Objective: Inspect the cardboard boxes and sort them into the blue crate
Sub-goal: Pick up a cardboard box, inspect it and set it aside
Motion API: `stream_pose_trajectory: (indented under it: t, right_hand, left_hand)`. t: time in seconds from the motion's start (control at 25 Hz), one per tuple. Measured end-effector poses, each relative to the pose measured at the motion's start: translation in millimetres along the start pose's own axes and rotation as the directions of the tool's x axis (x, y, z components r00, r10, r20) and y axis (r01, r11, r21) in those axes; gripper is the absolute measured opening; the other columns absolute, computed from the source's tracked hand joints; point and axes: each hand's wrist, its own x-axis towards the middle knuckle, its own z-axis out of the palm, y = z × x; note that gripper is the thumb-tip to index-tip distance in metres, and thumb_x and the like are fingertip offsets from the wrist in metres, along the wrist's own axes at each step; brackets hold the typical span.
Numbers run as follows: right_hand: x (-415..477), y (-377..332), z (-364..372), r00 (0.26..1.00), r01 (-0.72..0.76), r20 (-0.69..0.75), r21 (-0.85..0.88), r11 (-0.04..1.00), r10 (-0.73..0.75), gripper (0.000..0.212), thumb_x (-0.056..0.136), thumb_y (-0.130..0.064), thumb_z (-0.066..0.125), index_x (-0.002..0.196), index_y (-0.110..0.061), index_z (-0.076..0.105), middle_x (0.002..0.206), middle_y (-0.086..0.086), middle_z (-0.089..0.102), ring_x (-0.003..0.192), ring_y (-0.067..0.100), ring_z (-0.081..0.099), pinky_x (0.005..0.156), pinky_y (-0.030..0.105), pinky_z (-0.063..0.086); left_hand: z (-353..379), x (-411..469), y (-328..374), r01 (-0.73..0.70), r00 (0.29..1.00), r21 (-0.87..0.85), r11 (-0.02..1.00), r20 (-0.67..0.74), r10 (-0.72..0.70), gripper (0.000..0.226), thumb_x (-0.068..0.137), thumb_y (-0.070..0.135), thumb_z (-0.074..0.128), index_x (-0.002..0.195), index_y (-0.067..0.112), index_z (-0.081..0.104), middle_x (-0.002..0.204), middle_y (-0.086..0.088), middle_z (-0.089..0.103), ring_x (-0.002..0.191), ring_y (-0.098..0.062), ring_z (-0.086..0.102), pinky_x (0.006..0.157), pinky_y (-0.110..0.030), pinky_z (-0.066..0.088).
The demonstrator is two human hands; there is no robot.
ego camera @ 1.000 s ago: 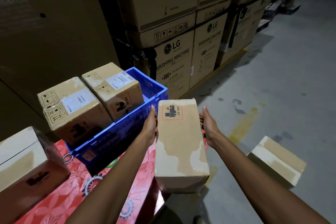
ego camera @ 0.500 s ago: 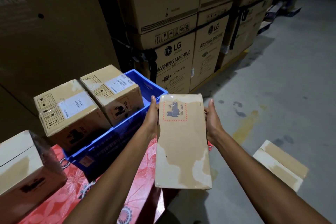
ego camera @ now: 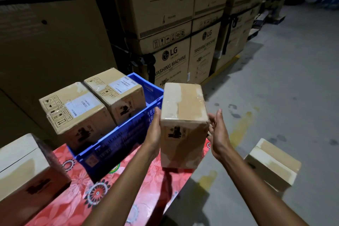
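Holding the box (ego camera: pixel 183 124) up on end between two flat hands is the job right now. The left hand (ego camera: pixel 155 132) presses on one side. The right hand (ego camera: pixel 219 134) is spread wide at the other side, and I cannot tell if it is pressing or only touching. The box sits just beside the blue crate (ego camera: pixel 128 134), over the edge of the red flowery cloth (ego camera: pixel 102 194). Two boxes (ego camera: pixel 95 104) already fill most of the crate. To do this well, press both palms in firmly, look at each side for dents, and lift the box over the rim into the free corner.
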Motion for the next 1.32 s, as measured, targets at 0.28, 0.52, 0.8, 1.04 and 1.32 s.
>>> stream_pose_trajectory:
  t: [0.28,0.52,0.8,1.04,1.32]
  right_hand:
    - [-22.6,34.6,-4.3,1.000,0.014,0.004,-0.188,0.982,-0.013,0.047,0.107,-0.057,0.036,0.117,-0.022,0.067,0.118,0.000,0.070,0.105,0.013,0.066,0.080,0.033,0.052]
    - [14.5,17.6,0.1,0.990,-0.085,0.082,-0.265,0.961,0.111,0.037,0.101,-0.031,0.062,0.132,-0.012,0.055,0.126,0.000,0.065,0.102,0.008,0.066,0.079,0.026,0.055]
    - [44.8,29.3,2.4,0.981,-0.092,0.127,-0.358,0.929,0.146,0.040,0.092,-0.016,0.063,0.131,-0.008,0.061,0.117,0.006,0.075,0.104,0.018,0.072,0.076,0.022,0.054]
    - [54.5,35.1,3.0,0.985,-0.122,0.068,-0.373,0.920,0.158,0.043,0.092,-0.012,0.067,0.132,-0.007,0.054,0.118,0.009,0.070,0.097,0.015,0.070,0.056,0.010,0.052]
    - [76.0,20.1,14.0,0.975,-0.154,0.114,-0.283,0.947,0.192,0.049,0.090,-0.029,0.068,0.131,-0.004,0.058,0.113,0.002,0.073,0.100,0.014,0.072,0.070,0.019,0.056]
  left_hand:
    - [-30.5,-19.3,-42.8,0.045,0.997,0.104,0.994,-0.066,-0.038,0.084,0.076,0.087,0.053,0.141,0.033,0.056,0.146,0.007,0.056,0.135,-0.014,0.051,0.114,-0.046,0.039]
    - [-34.6,17.7,-16.6,0.167,0.986,0.197,0.966,-0.016,-0.167,0.061,0.077,0.047,0.076,0.128,0.020,0.058,0.127,-0.007,0.067,0.109,-0.025,0.069,0.091,-0.044,0.057]
    - [-21.2,31.6,-29.7,0.221,0.974,0.037,0.975,0.050,-0.222,0.063,0.082,0.007,0.069,0.139,0.017,0.046,0.125,-0.015,0.068,0.107,-0.032,0.072,0.079,-0.040,0.062]
    - [-22.5,42.1,-38.1,0.208,0.978,0.076,0.975,0.004,-0.209,0.065,0.085,0.003,0.068,0.143,0.022,0.044,0.128,-0.007,0.065,0.113,-0.026,0.067,0.088,-0.036,0.058]
    - [-24.3,69.1,-24.4,0.224,0.974,0.114,0.968,0.009,-0.227,0.072,0.069,0.030,0.078,0.136,0.013,0.056,0.123,-0.009,0.071,0.111,-0.025,0.070,0.087,-0.037,0.058]
